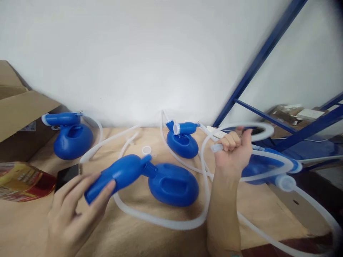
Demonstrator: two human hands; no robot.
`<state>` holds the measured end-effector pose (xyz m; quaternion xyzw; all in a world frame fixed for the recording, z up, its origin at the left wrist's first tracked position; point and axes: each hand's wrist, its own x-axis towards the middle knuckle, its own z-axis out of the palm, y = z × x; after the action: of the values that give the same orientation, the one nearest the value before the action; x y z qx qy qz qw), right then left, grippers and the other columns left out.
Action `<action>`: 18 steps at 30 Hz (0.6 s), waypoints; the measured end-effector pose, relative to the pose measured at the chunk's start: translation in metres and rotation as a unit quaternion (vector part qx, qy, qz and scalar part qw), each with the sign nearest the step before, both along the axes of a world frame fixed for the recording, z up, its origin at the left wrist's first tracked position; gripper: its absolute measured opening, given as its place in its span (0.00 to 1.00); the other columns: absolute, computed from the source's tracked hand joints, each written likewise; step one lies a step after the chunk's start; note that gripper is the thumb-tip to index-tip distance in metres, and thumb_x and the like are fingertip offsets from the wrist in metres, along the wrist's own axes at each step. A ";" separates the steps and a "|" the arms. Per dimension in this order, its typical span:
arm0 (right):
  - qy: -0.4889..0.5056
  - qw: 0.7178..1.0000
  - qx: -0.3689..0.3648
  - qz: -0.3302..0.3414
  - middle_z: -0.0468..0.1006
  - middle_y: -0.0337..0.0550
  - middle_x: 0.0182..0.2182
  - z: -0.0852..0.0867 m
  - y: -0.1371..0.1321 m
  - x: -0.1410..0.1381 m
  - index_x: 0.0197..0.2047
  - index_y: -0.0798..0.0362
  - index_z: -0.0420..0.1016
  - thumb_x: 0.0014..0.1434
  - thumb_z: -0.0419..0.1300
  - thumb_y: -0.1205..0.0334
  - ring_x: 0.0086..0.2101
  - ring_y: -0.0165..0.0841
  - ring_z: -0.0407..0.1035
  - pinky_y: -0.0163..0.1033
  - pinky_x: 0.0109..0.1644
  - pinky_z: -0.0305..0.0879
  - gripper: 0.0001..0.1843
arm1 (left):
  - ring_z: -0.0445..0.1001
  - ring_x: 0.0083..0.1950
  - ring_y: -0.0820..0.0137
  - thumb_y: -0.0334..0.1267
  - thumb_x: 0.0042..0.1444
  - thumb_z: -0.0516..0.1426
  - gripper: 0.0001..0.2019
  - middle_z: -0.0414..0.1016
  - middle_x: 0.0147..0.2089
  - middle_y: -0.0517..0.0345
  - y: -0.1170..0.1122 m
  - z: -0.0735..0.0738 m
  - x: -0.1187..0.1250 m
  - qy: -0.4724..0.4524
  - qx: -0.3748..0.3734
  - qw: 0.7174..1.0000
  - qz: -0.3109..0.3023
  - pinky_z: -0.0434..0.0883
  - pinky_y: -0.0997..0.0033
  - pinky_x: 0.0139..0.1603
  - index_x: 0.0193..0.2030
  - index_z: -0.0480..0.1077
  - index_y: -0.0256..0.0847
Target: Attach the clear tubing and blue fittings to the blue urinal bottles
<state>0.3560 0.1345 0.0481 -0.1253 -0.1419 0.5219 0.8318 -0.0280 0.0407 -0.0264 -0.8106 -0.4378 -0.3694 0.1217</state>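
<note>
- My left grip (77, 203) holds a blue bottle-shaped piece (120, 173) above the worktop (150, 241), narrow end by a blue jug's (173, 172) neck; I can't tell if they touch.
- That jug sits between my hands.
- My right grip (233, 152) is closed on a clear tube end (217, 147), white tubing (177, 224) looping around.
- Farther, another jug (184, 150) stands near the wall (128, 64).

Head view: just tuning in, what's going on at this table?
A person's left hand grips a blue tapered piece, whose narrow end overlaps the neck of the front blue bottle in view; whether they touch is unclear. The right hand is raised, closed around a pale tube end, with white tubing looping nearby. Farther back sit a left-hand bottle and a middle bottle, each with a blue piece on top.
</note>
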 end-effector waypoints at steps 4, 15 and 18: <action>-0.128 0.985 -0.072 0.090 0.70 0.29 0.23 -0.016 0.015 -0.014 0.45 0.48 0.77 0.74 0.57 0.55 0.24 0.25 0.71 0.30 0.31 0.73 0.09 | 0.79 0.31 0.65 0.58 0.65 0.59 0.24 0.82 0.54 0.53 0.019 -0.031 -0.012 -0.077 -0.117 0.976 0.167 0.78 0.63 0.34 0.63 0.74 0.50; -0.644 0.737 -0.148 0.142 0.82 0.46 0.52 -0.114 -0.010 -0.007 0.60 0.45 0.77 0.68 0.62 0.42 0.55 0.42 0.77 0.52 0.64 0.71 0.23 | 0.82 0.51 0.49 0.61 0.59 0.56 0.30 0.84 0.52 0.44 0.048 -0.117 -0.022 -0.103 -0.341 0.904 0.237 0.78 0.54 0.51 0.58 0.74 0.40; -0.734 0.664 -0.082 0.120 0.80 0.47 0.58 -0.110 -0.029 -0.015 0.60 0.45 0.78 0.71 0.59 0.45 0.58 0.44 0.76 0.53 0.66 0.70 0.21 | 0.77 0.60 0.43 0.52 0.66 0.54 0.26 0.80 0.58 0.34 0.050 -0.112 -0.013 -0.020 -0.236 0.930 0.279 0.75 0.44 0.60 0.61 0.72 0.34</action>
<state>0.3413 0.1060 -0.0620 -0.5168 -0.6768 0.3662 0.3751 -0.0406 0.0904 -0.1385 -0.6531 -0.7235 -0.2228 0.0159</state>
